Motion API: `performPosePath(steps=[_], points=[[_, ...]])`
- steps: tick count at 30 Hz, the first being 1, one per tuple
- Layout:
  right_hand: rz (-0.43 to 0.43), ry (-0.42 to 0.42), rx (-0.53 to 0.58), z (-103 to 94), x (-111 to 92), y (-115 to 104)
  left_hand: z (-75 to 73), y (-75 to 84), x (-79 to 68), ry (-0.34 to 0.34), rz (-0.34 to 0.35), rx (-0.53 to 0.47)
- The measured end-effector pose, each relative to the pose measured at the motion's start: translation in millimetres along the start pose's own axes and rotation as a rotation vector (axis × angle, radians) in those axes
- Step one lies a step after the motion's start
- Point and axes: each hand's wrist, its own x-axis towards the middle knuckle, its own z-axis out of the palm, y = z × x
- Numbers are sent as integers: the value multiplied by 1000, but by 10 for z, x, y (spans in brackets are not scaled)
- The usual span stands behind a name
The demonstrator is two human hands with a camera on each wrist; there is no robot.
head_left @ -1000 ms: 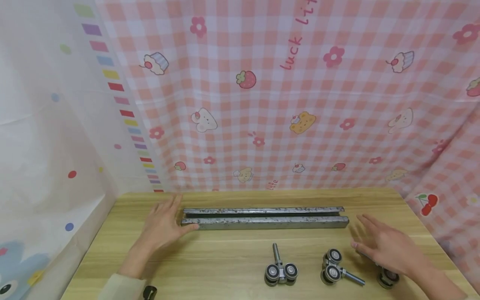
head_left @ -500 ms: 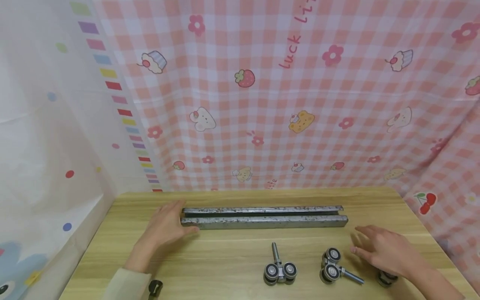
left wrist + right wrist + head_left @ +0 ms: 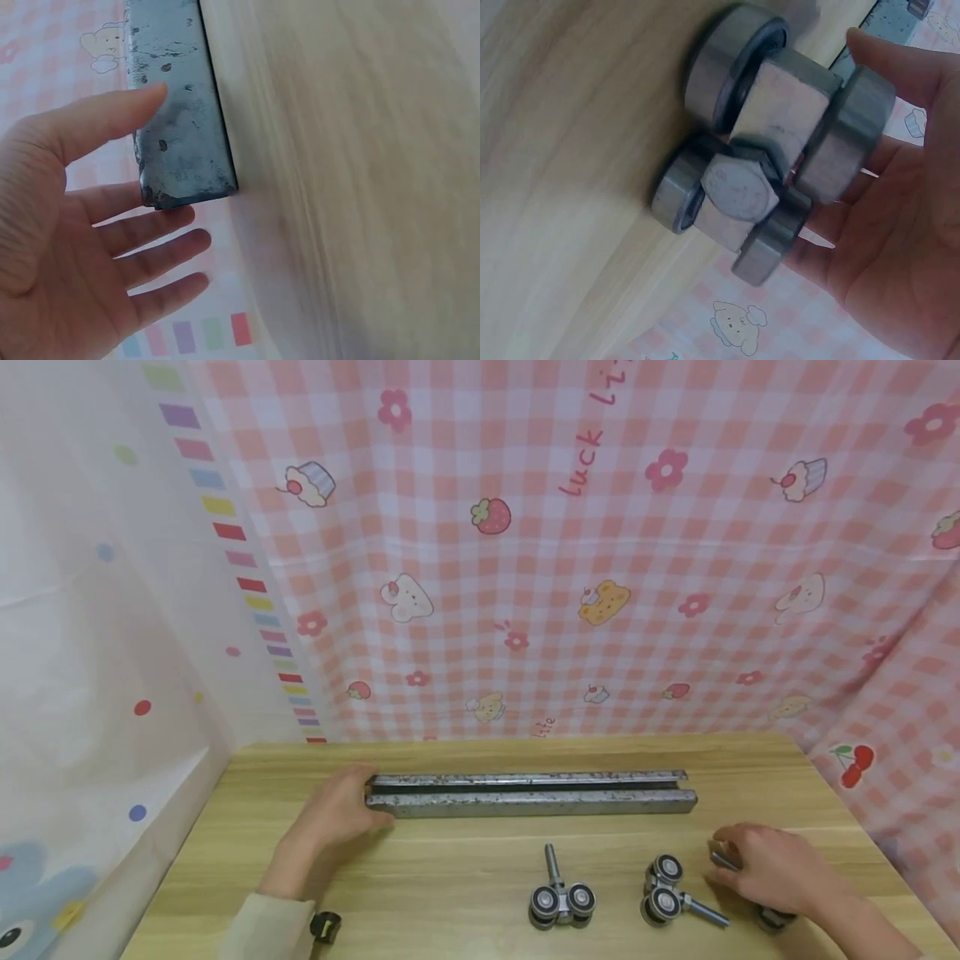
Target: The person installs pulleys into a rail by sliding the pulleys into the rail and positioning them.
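A grey, speckled steel channel rail [image 3: 532,802] lies across the back of the table. My left hand [image 3: 337,806] grips its left end. In the left wrist view the thumb lies on the near face of the rail [image 3: 176,112], with the fingers behind its end. At the right, my right hand [image 3: 783,864] pinches the bolt of a roller trolley [image 3: 776,917], mostly hidden under the hand. The right wrist view shows this roller trolley [image 3: 780,112] close up, with several steel wheels and a hex bolt head. The fingers are partly hidden behind it.
Two more roller trolleys lie in front of the rail: one with its bolt pointing back [image 3: 561,902], another with its bolt pointing right [image 3: 663,897]. A checked cloth [image 3: 525,568] hangs behind the wooden table [image 3: 435,893]. A small black device [image 3: 326,927] sits beside the left sleeve.
My left hand has closed in on the rail end and the rail's left end has shifted slightly right. My right hand has come down and its fingers have closed on the third trolley's bolt.
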Motion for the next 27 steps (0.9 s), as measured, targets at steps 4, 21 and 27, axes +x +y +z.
performPosePath(steps=[4, 21, 27], points=[[14, -49, 0, 11, 38, 8, -10, 8, 9, -16, -8, -58], [-14, -29, 22, 91, 47, 4, -33, 51, -28, -38, -40, -111], [-41, 21, 8, 111, 36, 20, -40, 66, -28, -32, -39, -103]])
